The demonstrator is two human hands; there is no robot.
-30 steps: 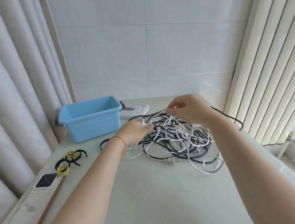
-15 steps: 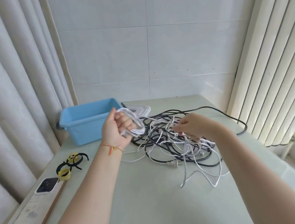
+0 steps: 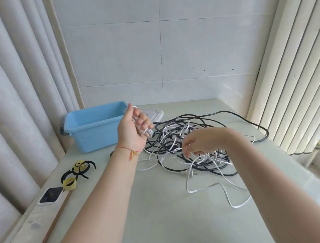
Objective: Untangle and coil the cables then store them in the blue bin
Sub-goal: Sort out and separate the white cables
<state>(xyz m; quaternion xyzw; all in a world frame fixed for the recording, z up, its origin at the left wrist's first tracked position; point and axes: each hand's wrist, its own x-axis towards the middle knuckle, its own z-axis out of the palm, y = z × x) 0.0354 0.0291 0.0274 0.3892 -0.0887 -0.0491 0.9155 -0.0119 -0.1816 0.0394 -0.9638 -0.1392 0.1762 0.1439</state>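
**Cable mess: one white lead getting wound up, the rest is spaghetti**

The left hand [image 3: 134, 127] is raised with its fingers curled round a few loops of white cable [image 3: 146, 132], right in front of the blue bin [image 3: 94, 127]. The right hand [image 3: 197, 143] is lower and to the right, fingers bent down into the tangle [image 3: 185, 138], apparently pinching a white strand, though exactly which one is hard to make out.

If it were me, I'd keep the loops in the left hand the same size and feed slack with the right, lifting the white lead up and over the black cables rather than yanking. Pulling hard probably just tightens the knot.

The pile of black and white cables sits mid-table [image 3: 164, 227], right of the bin, with a white loop trailing toward the near edge. The bin looks empty from here. Some black and yellow ties [image 3: 78, 170] lie on the left.
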